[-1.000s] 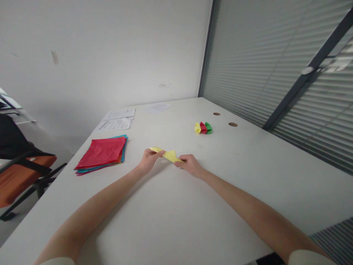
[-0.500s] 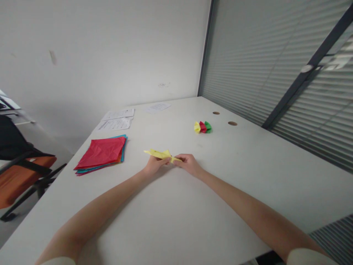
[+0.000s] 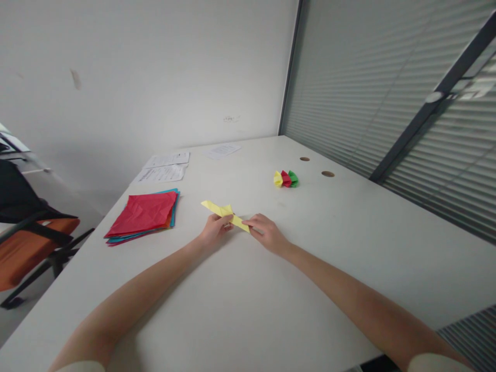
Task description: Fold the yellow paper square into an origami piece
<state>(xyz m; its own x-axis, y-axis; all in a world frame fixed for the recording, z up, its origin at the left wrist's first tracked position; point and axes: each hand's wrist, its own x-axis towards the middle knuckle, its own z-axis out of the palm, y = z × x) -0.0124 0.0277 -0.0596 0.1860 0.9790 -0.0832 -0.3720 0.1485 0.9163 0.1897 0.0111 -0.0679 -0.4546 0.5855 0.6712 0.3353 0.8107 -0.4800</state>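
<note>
A folded strip of yellow paper [image 3: 219,209] lies slanted on the white table [image 3: 349,232], its far end pointing up and left. My left hand [image 3: 214,231] pinches it near the middle, fingers closed on the paper. My right hand [image 3: 265,232] holds its near right end, fingers curled over it. Both hands rest low on the tabletop, close together.
A stack of coloured paper sheets [image 3: 144,214], red on top, lies to the left. Three small folded paper pieces [image 3: 285,179], yellow, red and green, sit farther back near two cable holes [image 3: 327,174]. Printed sheets [image 3: 165,168] lie at the far edge. An orange chair [image 3: 27,243] stands left.
The yellow paper went from stretched between both hands to a flatter strip slanting up-left. My left hand slid right along it towards the right hand.
</note>
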